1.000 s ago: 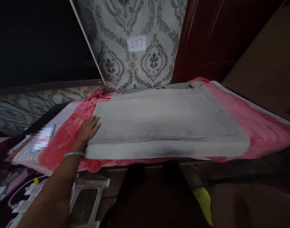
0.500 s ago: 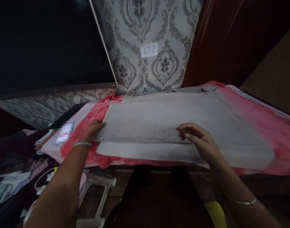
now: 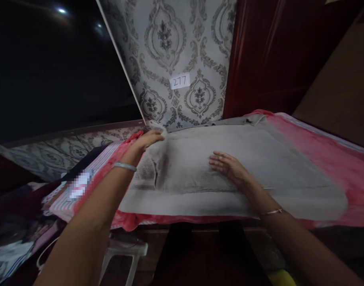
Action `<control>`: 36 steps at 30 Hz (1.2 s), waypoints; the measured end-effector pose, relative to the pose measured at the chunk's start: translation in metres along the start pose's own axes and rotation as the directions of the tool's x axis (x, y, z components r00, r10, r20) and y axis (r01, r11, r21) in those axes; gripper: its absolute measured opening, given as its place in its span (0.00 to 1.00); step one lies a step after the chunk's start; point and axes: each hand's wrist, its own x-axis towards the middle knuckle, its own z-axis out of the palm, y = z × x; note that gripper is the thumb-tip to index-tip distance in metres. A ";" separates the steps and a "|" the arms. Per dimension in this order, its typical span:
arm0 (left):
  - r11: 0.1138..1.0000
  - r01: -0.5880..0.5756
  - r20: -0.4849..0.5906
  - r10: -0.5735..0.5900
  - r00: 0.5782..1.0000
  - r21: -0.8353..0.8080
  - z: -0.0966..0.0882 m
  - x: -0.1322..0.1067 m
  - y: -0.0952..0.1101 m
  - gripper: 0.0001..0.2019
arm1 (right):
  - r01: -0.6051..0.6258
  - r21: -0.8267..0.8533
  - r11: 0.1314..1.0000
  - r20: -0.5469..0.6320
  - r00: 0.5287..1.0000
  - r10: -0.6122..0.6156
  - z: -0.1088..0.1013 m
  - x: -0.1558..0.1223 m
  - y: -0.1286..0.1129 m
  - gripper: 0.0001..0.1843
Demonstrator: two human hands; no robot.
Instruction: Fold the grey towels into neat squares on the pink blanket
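Since the previous frame, the left hand [image 3: 149, 140] has gone up toward the wall and inward, bringing the left end of the grey cloth [image 3: 193, 163] up with it, where that end lay flat before. Its fingers are curled over the raised edge, grasping it; the thumb is hidden. Below them the lifted part bends in a loose, creased fold, blurred in places.

Meanwhile the right hand [image 3: 229, 167] has shifted slightly toward the wall, and its fingers, bent half a second ago, are now straighter. They are released, pointing left over the middle of the cloth with nothing in them; whether they touch it, one cannot tell.

Most of the cloth lies spread across the red blanket [image 3: 318, 163], with a pale strip [image 3: 184, 203] along its near side. At the left, a striped sheet [image 3: 62, 204] shows beyond the blanket. Behind stands the patterned wall [image 3: 165, 35], bearing a card [image 3: 180, 81] marked 277, between a dark screen [image 3: 56, 75] and a dark red panel [image 3: 262, 59]. Each wrist wears a bangle [image 3: 125, 166].
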 end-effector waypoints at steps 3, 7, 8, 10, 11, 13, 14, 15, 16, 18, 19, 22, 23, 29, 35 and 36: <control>0.984 -0.169 0.207 0.177 0.962 -0.056 0.070 -0.002 0.057 0.11 | -0.037 0.033 0.999 -0.017 0.999 0.038 -0.001 0.014 -0.011 0.16; 0.984 -0.039 0.525 0.126 0.842 -0.174 0.163 -0.032 0.093 0.26 | -0.181 0.011 0.983 -0.016 0.983 0.181 -0.007 0.021 -0.009 0.12; 0.978 0.003 0.604 0.127 0.787 -0.210 0.177 -0.037 0.092 0.29 | -0.212 0.005 0.977 -0.010 0.977 0.212 -0.008 0.021 -0.006 0.14; 0.965 0.017 0.613 0.152 0.775 -0.260 0.188 -0.040 0.079 0.30 | -0.217 -0.009 0.976 0.009 0.976 0.217 -0.010 0.020 0.000 0.16; 0.962 -0.007 0.548 0.162 0.821 -0.273 0.186 -0.038 0.067 0.27 | -0.189 -0.024 0.982 0.015 0.982 0.189 -0.012 0.020 0.003 0.15; 0.963 -0.074 0.289 0.150 0.946 -0.259 0.172 -0.030 0.036 0.19 | -0.119 -0.071 0.990 0.010 0.993 0.120 -0.014 0.023 0.007 0.12; 0.968 -0.090 0.103 0.116 0.988 -0.233 0.162 -0.026 0.019 0.16 | -0.093 -0.096 0.991 0.001 0.996 0.093 -0.016 0.025 0.008 0.12; 0.971 -0.098 -0.078 0.083 0.994 -0.220 0.152 -0.024 0.000 0.14 | -0.070 -0.123 0.990 -0.008 0.998 0.070 -0.016 0.028 0.008 0.13; 0.974 -0.088 -0.144 0.058 0.988 -0.209 0.144 -0.024 -0.018 0.14 | -0.057 -0.152 0.987 -0.018 0.998 0.054 -0.017 0.032 0.008 0.14; 0.978 -0.066 -0.209 0.023 0.978 -0.200 0.134 -0.027 -0.051 0.16 | -0.043 -0.213 0.976 -0.045 0.998 0.034 -0.016 0.039 0.005 0.16; 0.975 -0.066 -0.230 0.015 0.973 -0.213 0.133 -0.031 -0.064 0.17 | -0.038 -0.247 0.968 -0.066 0.998 0.022 -0.016 0.043 0.004 0.18; 0.954 -0.108 -0.233 0.042 0.972 -0.281 0.141 -0.039 -0.091 0.20 | -0.027 -0.301 0.953 -0.137 0.991 -0.015 -0.015 0.049 -0.002 0.25; 0.948 -0.132 -0.220 0.068 0.973 -0.288 0.145 -0.041 -0.095 0.21 | -0.015 -0.309 0.951 -0.153 0.988 -0.035 -0.016 0.049 -0.004 0.27; 0.959 -0.273 -0.187 0.254 0.949 -0.081 0.155 -0.037 -0.097 0.19 | -0.109 -0.378 0.919 -0.196 0.980 0.036 -0.036 0.046 0.000 0.33; 0.958 -0.285 -0.165 0.275 0.947 -0.036 0.154 -0.037 -0.098 0.18 | -0.131 -0.596 0.792 -0.328 0.941 -0.090 -0.049 0.083 -0.006 0.34; 0.957 -0.287 -0.166 0.278 0.946 -0.035 0.154 -0.037 -0.099 0.18 | -0.122 -0.611 0.783 -0.332 0.937 -0.112 -0.049 0.093 -0.009 0.35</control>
